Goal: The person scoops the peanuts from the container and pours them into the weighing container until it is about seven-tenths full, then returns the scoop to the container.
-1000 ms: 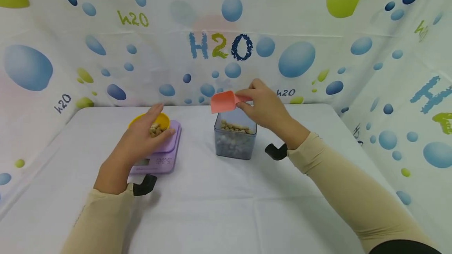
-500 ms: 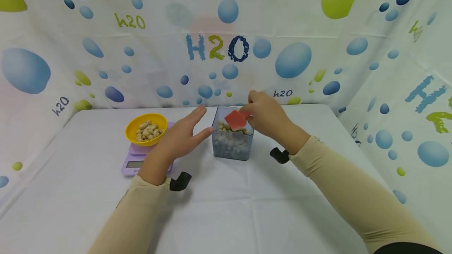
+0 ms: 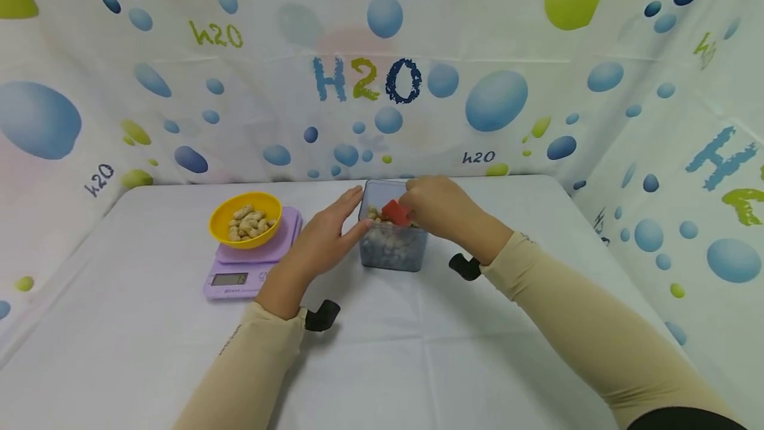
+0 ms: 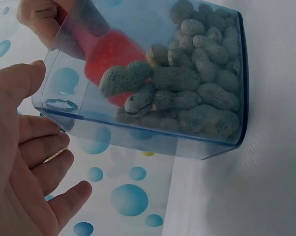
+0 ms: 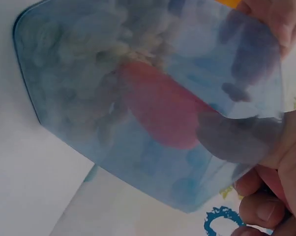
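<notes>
My right hand [image 3: 444, 208] grips the handle of a red scoop [image 3: 396, 213], whose blade is down among the peanuts [image 4: 207, 73] inside a clear bluish plastic container [image 3: 392, 251]. Through the container wall in the right wrist view, the scoop [image 5: 162, 108] looks tilted into the nuts. My left hand [image 3: 319, 237] is at the container's left side, fingers extended and thumb by the rim. In the left wrist view its fingers look straight or slightly bent beside the wall; whether they touch it I cannot tell.
Left of the container, a yellow bowl [image 3: 217, 221] with several peanuts sits on a purple kitchen scale [image 3: 256, 277] with a small display. A white cloth covers the table [image 3: 382, 363]. Behind it hangs a patterned curtain [image 3: 251, 85].
My left hand has moved right, from over the yellow bowl to the container's side. My right hand has lowered the scoop from above the container into the peanuts.
</notes>
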### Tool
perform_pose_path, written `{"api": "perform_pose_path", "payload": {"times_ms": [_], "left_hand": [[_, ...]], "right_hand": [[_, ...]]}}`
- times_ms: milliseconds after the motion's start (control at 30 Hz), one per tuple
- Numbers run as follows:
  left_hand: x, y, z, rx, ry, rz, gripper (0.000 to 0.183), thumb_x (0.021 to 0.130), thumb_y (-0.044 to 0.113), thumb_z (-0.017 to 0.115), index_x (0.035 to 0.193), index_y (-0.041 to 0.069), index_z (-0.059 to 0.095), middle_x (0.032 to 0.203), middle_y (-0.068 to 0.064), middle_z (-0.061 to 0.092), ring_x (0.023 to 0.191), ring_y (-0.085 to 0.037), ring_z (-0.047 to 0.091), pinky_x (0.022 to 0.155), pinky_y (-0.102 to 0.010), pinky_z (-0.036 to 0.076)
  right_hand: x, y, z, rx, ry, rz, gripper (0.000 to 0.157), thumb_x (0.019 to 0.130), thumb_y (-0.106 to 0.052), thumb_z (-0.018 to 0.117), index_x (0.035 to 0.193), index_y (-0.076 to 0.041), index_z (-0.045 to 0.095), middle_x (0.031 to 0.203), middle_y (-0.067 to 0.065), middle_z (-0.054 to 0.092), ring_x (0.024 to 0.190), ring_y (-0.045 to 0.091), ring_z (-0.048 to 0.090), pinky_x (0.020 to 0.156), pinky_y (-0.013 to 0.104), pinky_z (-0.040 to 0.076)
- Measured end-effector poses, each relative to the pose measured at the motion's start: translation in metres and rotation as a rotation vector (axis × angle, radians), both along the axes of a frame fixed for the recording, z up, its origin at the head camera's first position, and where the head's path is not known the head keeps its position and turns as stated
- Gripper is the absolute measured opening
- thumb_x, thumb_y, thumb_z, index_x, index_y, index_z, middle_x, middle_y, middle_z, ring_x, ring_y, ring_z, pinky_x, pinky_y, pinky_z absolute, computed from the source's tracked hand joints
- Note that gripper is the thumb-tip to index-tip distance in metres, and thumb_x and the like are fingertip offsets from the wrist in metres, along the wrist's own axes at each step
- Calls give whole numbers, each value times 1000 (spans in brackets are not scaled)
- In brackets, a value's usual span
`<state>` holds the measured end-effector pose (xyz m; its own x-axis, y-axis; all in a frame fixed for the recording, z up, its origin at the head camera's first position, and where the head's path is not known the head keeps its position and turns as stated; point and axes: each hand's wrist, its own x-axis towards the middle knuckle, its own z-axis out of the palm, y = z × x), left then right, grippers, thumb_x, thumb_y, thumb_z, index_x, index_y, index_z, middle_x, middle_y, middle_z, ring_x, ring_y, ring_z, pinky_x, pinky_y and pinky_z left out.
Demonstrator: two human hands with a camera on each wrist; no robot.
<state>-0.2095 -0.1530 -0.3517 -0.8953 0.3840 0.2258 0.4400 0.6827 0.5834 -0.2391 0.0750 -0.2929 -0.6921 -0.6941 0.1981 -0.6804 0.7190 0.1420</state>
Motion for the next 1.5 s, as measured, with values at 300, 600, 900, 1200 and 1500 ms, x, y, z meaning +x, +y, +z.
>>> {"api": "perform_pose_path", "payload": {"times_ms": [300, 600, 900, 1200, 1500], "left_hand": [[1, 3, 3, -12, 5, -17, 65, 102, 47, 47, 157, 19, 26, 164, 6, 19, 151, -19, 23, 121, -45, 26], [0, 2, 2, 17, -4, -29, 68, 102, 51, 44, 157, 17, 25, 165, 6, 18, 151, -19, 21, 121, -46, 25], [-1, -1, 0, 16, -32, -24, 68, 101, 52, 43, 158, 20, 22, 164, 7, 18, 151, -18, 20, 121, -45, 24], [-1, 0, 1, 10, -38, -23, 66, 103, 48, 44, 158, 20, 22, 165, 6, 18, 151, -18, 21, 121, -45, 25], [-1, 0, 0, 11, -44, -22, 67, 102, 48, 45, 158, 21, 21, 165, 5, 17, 151, -19, 21, 121, -45, 24]], "right_hand": [[0, 11, 10, -94, -122, 86, 20, 83, -10, 79, 103, -13, 79, 80, 0, 66, 73, 15, 58, 70, 25, 54], [-3, 7, 7, -174, -228, 25, 16, 87, -13, 75, 102, -12, 79, 86, 1, 69, 78, 17, 58, 73, 30, 53], [-8, 4, 2, -226, -387, -57, 24, 89, -22, 74, 111, -11, 77, 99, 2, 73, 87, 19, 61, 79, 34, 55], [-12, 17, -4, -337, -468, -153, 34, 92, -29, 71, 119, -10, 72, 107, 5, 66, 96, 21, 56, 80, 36, 51], [-13, 16, -11, -464, -450, -251, 36, 95, -28, 66, 126, -10, 68, 105, 8, 54, 92, 24, 50, 74, 36, 47]]}}
